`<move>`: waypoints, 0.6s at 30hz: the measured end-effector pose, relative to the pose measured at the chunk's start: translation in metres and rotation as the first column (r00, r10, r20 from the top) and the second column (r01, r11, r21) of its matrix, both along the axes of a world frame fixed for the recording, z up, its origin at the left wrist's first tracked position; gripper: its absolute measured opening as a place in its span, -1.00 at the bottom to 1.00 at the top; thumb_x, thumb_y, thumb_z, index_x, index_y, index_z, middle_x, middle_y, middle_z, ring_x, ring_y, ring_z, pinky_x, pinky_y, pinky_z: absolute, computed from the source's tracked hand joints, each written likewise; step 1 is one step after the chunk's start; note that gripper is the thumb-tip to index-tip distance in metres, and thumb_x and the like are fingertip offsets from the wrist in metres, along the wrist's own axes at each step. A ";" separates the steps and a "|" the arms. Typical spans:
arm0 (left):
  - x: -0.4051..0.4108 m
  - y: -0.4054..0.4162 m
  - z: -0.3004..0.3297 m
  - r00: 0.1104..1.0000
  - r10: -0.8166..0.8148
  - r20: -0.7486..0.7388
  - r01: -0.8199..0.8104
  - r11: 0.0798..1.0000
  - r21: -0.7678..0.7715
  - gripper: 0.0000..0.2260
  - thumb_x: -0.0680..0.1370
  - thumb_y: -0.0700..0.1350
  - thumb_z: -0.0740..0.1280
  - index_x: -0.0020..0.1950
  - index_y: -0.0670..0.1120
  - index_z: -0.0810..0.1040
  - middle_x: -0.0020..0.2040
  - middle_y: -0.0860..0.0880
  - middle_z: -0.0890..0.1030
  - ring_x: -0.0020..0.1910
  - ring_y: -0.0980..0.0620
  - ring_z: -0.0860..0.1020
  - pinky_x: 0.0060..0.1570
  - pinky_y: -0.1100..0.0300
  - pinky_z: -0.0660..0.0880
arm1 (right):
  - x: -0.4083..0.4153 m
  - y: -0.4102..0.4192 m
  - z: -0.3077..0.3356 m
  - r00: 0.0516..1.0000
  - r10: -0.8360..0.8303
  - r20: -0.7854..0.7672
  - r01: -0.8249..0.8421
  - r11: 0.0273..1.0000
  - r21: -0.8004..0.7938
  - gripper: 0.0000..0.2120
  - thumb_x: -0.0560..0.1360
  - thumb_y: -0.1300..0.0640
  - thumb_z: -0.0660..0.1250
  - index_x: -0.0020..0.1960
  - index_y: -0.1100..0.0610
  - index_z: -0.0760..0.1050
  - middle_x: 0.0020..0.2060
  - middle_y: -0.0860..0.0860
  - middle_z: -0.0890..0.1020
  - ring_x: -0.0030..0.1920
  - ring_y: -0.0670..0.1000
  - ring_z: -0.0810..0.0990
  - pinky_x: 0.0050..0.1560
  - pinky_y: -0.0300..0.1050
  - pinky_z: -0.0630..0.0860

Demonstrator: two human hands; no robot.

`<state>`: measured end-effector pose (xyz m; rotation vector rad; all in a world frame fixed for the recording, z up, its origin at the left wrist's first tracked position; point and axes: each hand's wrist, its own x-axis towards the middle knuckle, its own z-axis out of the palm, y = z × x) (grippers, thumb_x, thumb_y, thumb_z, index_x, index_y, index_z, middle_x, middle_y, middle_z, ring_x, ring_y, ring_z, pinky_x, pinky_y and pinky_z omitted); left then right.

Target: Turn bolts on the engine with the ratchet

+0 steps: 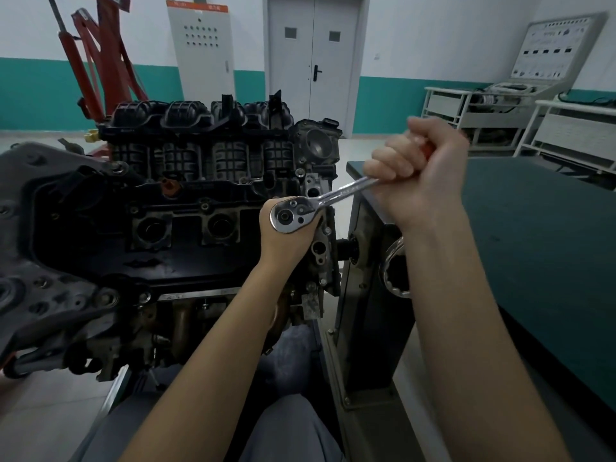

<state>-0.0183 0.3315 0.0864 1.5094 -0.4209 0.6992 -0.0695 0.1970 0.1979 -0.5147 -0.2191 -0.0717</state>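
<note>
A dark car engine [186, 208] sits on a stand in front of me, its black intake manifold [200, 128] on top. A chrome ratchet wrench [320, 203] points down at the engine's right end. My right hand [423, 168] grips its orange handle in a fist, raised to the right. My left hand [286, 241] lies under the ratchet head, against the engine; its fingers are hidden behind the head and the engine, so how they lie cannot be seen.
The grey engine stand [370, 295] and a green-topped workbench [540, 235] stand to the right. A red engine hoist [96, 61], a grey cabinet [203, 51] and a double door [313, 55] stand behind. White trolleys [520, 118] line the right wall. My knees [290, 425] show below.
</note>
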 end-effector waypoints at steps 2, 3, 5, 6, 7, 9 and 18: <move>-0.003 0.000 0.001 1.000 -0.012 -0.023 0.012 1.000 -0.022 -0.70 0.36 -0.01 0.31 -0.55 0.13 0.33 -0.55 0.19 0.35 -0.54 0.23 0.29 -0.49 0.39 0.25 | 0.005 0.002 0.007 1.000 0.029 -0.004 -0.029 0.999 -0.026 -0.63 0.48 0.26 0.13 -0.48 0.07 0.18 -0.65 -0.08 0.17 -0.64 -0.10 0.12 -0.60 -0.32 0.16; -0.002 0.001 0.000 0.999 0.001 -0.033 -0.002 1.000 -0.029 -0.69 0.36 -0.02 0.32 -0.55 0.11 0.32 -0.54 0.19 0.34 -0.53 0.22 0.29 -0.48 0.36 0.25 | 0.003 0.004 0.005 1.000 0.027 0.002 -0.027 0.999 -0.017 -0.62 0.48 0.26 0.13 -0.48 0.07 0.19 -0.65 -0.08 0.17 -0.64 -0.10 0.12 -0.59 -0.32 0.16; 0.001 0.003 -0.003 0.999 0.047 -0.025 -0.047 0.999 -0.016 -0.60 0.42 -0.16 0.38 -0.51 0.10 0.27 -0.55 0.18 0.33 -0.53 0.22 0.27 -0.48 0.36 0.25 | -0.007 0.006 -0.008 0.999 -0.030 0.014 0.029 0.998 0.049 -0.62 0.48 0.26 0.13 -0.48 0.06 0.19 -0.63 -0.08 0.17 -0.62 -0.09 0.12 -0.57 -0.30 0.16; 0.002 0.004 -0.004 0.997 0.071 -0.023 -0.071 0.997 -0.006 -0.56 0.45 -0.24 0.39 -0.49 0.06 0.25 -0.55 0.17 0.32 -0.54 0.22 0.27 -0.48 0.38 0.25 | -0.015 0.007 -0.019 0.997 -0.083 0.008 0.082 0.991 0.105 -0.62 0.48 0.26 0.14 -0.49 0.05 0.19 -0.63 -0.08 0.17 -0.61 -0.09 0.12 -0.55 -0.29 0.15; 0.003 0.003 -0.005 0.995 0.092 -0.028 -0.092 0.996 -0.005 -0.54 0.47 -0.29 0.39 -0.48 0.03 0.23 -0.56 0.17 0.31 -0.54 0.22 0.27 -0.48 0.40 0.25 | -0.024 0.009 -0.032 0.991 -0.133 -0.006 0.133 0.977 0.168 -0.62 0.48 0.25 0.14 -0.49 0.05 0.19 -0.62 -0.08 0.17 -0.60 -0.08 0.12 -0.53 -0.28 0.16; 0.002 0.001 -0.005 0.992 0.124 -0.036 -0.125 0.992 -0.034 -0.53 0.48 -0.32 0.38 -0.46 -0.01 0.20 -0.58 0.17 0.28 -0.56 0.21 0.26 -0.49 0.41 0.24 | -0.044 0.016 -0.058 0.982 -0.185 -0.033 0.187 0.938 0.293 -0.65 0.45 0.23 0.15 -0.48 0.05 0.19 -0.61 -0.07 0.17 -0.58 -0.07 0.14 -0.51 -0.25 0.21; 0.007 0.001 -0.006 0.997 0.076 -0.004 -0.076 0.997 0.033 -0.64 0.44 -0.20 0.30 -0.51 -0.09 0.25 -0.53 0.12 0.29 -0.55 0.20 0.23 -0.47 0.37 0.19 | -0.025 0.004 -0.034 0.991 -0.131 -0.009 0.130 0.976 0.175 -0.67 0.38 0.24 0.15 -0.52 0.05 0.19 -0.65 -0.08 0.15 -0.63 -0.08 0.11 -0.55 -0.31 0.16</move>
